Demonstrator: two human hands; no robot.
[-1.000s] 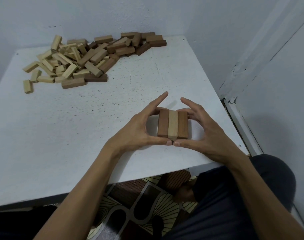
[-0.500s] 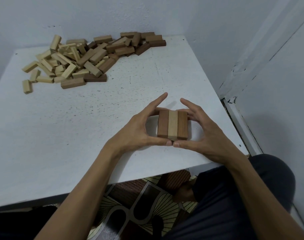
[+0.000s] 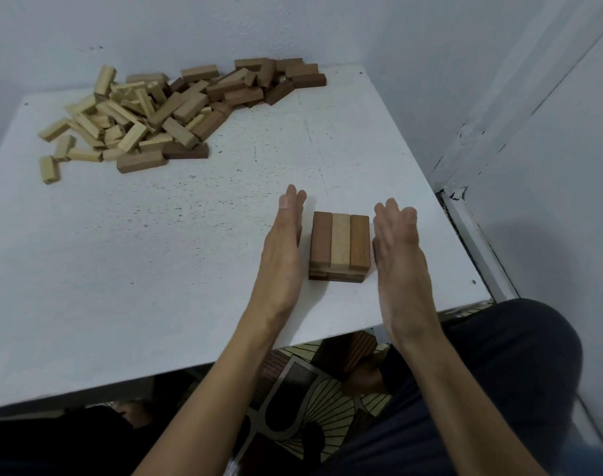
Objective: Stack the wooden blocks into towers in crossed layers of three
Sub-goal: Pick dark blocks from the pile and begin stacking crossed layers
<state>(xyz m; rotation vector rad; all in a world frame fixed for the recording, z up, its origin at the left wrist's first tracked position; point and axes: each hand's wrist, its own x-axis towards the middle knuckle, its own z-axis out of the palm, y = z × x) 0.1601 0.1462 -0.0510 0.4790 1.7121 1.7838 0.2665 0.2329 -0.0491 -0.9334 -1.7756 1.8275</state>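
Observation:
A short tower (image 3: 339, 247) stands near the table's front right edge. Its top layer has a pale block between two brown ones, and lower layers show beneath at the front. My left hand (image 3: 284, 255) stands edge-on with straight fingers just left of the tower. My right hand (image 3: 398, 259) stands the same way just right of it. A narrow gap shows between each palm and the tower's sides. Neither hand holds anything.
A large heap of loose pale and brown blocks (image 3: 162, 108) lies at the table's far left and back. The white table (image 3: 156, 269) sits in a corner, with walls behind and to the right. My knee (image 3: 520, 355) is at the front right edge.
Both hands let go of the tower's front and back, straightened, and turned to stand flat on either side of it. The tower has stayed in place.

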